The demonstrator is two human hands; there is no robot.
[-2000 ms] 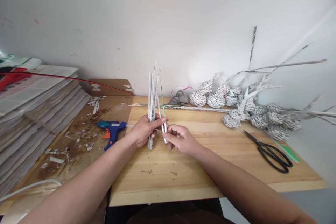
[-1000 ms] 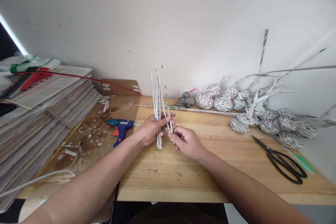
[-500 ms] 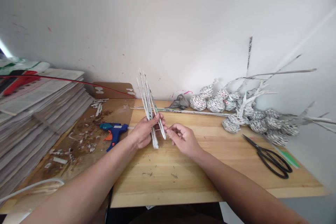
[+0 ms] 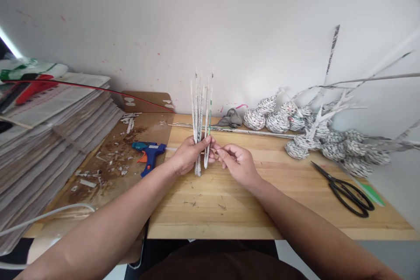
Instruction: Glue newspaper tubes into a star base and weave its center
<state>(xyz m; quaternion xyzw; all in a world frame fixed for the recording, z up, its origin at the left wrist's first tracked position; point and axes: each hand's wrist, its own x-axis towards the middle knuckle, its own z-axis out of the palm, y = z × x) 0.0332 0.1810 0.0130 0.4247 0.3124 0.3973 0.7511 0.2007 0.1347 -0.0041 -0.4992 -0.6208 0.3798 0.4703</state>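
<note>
Above pale wood (image 4: pixel 210 214), left hand (image 4: pixel 190 155) grips paper strips (image 4: pixel 197 113) seemingly near their lower ends.

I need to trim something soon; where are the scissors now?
In the head view, the black scissors lie at the right of the wooden tabletop, beside the green strip.

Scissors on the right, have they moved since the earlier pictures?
No, the scissors lie as before beside the green strip on the wooden tabletop.
</note>
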